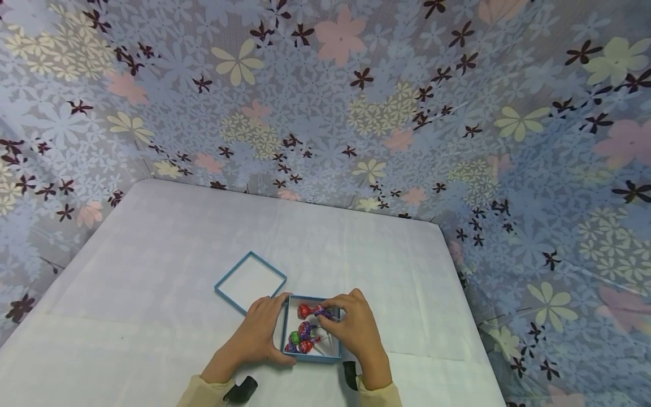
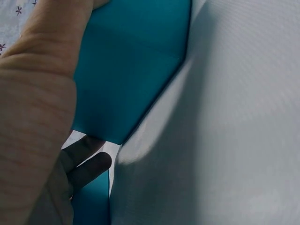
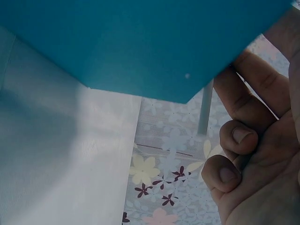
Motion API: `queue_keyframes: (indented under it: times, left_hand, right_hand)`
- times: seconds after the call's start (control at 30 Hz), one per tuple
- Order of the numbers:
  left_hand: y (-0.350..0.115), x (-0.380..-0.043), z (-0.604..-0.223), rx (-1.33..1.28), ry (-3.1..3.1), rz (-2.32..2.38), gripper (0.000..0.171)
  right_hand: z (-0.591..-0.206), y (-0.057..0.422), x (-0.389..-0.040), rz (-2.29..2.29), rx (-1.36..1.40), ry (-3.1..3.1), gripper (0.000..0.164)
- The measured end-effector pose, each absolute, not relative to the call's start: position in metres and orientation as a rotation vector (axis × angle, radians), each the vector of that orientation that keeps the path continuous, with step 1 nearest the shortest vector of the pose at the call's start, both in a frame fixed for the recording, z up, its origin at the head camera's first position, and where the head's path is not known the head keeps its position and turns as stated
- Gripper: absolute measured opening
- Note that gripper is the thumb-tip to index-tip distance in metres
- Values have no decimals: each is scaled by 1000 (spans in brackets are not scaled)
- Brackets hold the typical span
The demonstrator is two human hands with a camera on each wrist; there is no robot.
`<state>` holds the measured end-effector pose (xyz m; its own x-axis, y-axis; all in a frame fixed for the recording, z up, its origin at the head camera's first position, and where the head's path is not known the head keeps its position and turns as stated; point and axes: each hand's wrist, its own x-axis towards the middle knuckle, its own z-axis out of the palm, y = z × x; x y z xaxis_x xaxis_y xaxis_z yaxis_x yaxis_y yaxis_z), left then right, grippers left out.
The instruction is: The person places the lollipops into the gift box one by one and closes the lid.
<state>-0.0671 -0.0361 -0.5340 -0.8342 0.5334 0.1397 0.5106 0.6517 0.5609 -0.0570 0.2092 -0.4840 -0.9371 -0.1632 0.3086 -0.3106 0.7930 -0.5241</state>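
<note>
A blue-rimmed square box [image 1: 315, 358] with a white inside stands near the front of the table, several wrapped lollipops lying in it. Along its left side, my left hand [image 1: 256, 333] holds the box, thumb at the front corner and fingers at the back. My right hand [image 1: 356, 322] reaches over the right wall and pinches a purple-wrapped lollipop [image 1: 321, 311]. Its pale stick [image 3: 205, 108] shows beside the fingers in the right wrist view. A red lollipop [image 1: 304, 311] lies just left of it. Towards the front are a green lollipop [image 1: 294, 337] and others in red and purple.
A blue-edged square lid [image 1: 249, 280] lies inside up behind my left hand, at an angle to the box. White cloth covers the table [image 1: 168, 243]. Flowered fabric [image 1: 325, 113] hangs behind and to both sides.
</note>
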Motion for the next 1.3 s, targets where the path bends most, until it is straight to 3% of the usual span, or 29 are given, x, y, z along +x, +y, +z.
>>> queue_keyframes:
  times: [1.3]
  left_hand:
    - [-37, -67, -536, 943, 2881, 902, 137]
  right_hand:
    - [-490, 193, -61, 826, 486, -2760, 20]
